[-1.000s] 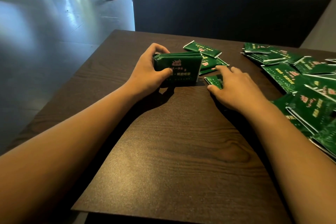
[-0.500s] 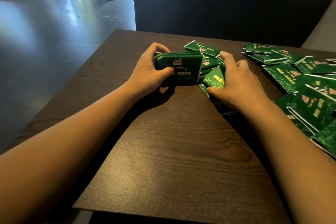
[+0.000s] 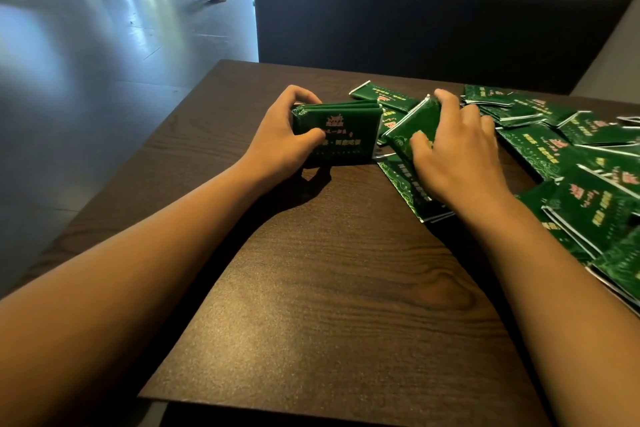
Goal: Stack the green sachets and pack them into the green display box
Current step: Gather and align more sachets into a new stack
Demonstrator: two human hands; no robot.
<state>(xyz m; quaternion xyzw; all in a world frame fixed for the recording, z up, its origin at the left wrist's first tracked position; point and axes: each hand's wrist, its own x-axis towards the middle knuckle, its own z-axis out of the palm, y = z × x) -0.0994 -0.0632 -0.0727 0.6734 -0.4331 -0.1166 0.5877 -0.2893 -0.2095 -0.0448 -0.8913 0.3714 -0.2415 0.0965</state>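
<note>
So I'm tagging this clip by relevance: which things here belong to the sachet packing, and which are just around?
Job:
- stack, gripped by the left hand
- sachet, pinched by the right hand
- loose sachets on the table

Just around:
- dark bench
- floor

The display box isn't in view.

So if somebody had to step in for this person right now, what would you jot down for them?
Left hand grips a stack of sachets standing on edge on the table.
Right hand pinches one tilted sachet, just right of the stack, not yet added.
Many loose sachets lie scattered on the right side.
Done: a small stack gathered.
Left: add the held sachet, stack the rest, pack them. The display box is not in view.
</note>
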